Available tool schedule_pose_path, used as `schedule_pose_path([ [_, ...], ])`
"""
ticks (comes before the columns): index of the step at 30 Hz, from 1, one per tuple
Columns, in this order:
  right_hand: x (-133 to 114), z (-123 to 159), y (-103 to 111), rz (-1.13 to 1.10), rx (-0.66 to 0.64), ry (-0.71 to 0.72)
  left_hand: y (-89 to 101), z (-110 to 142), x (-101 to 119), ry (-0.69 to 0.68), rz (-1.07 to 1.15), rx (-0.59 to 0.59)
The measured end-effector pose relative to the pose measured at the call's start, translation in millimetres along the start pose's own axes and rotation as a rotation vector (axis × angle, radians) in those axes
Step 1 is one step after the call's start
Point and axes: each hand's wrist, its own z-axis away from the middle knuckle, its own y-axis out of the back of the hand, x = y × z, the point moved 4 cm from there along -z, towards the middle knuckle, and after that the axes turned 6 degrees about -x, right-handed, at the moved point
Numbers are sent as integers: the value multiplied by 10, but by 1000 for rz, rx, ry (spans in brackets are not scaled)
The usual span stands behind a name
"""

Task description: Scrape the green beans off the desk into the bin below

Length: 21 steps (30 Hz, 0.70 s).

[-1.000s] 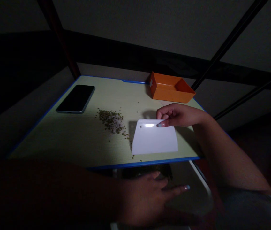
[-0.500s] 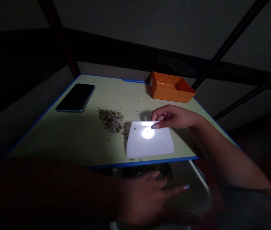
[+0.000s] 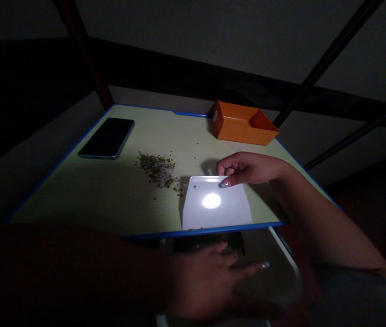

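My right hand (image 3: 247, 169) pinches the top edge of a white plastic scraper (image 3: 220, 213) between thumb and curled fingers. The scraper stands tilted on the table, its lower edge near the blue front rim. A few small grains lie at that lower edge. To its left is a scattered pile of small green beans mixed with white grains (image 3: 158, 170). Below the table edge, my left hand (image 3: 209, 277) is dim and partly blurred, fingers spread, over a white-rimmed container (image 3: 290, 259). Dark green contents show inside it; whether the hand touches it I cannot tell.
An orange open box (image 3: 243, 134) sits at the table's back right corner. A dark-screened phone (image 3: 108, 137) lies at the back left. The pale table (image 3: 111, 195) has a blue rim, and a wall with dark bands stands behind it.
My right hand has drawn the scraper toward the front edge and slightly left, bringing a few grains nearer the rim. My left hand stays about where it was.
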Motion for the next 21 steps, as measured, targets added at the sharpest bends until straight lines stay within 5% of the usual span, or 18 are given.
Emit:
schedule_pose_path([
  [7, -45, 21, 12, 2, 11, -3, -15, -7, -9, 4, 31, -13],
  [17, -53, 280, 336, -69, 350, 18, 23, 7, -36, -23, 96, -41],
  [21, -72, 266, 311, -71, 334, 19, 7, 18, -41, -17, 87, -41],
])
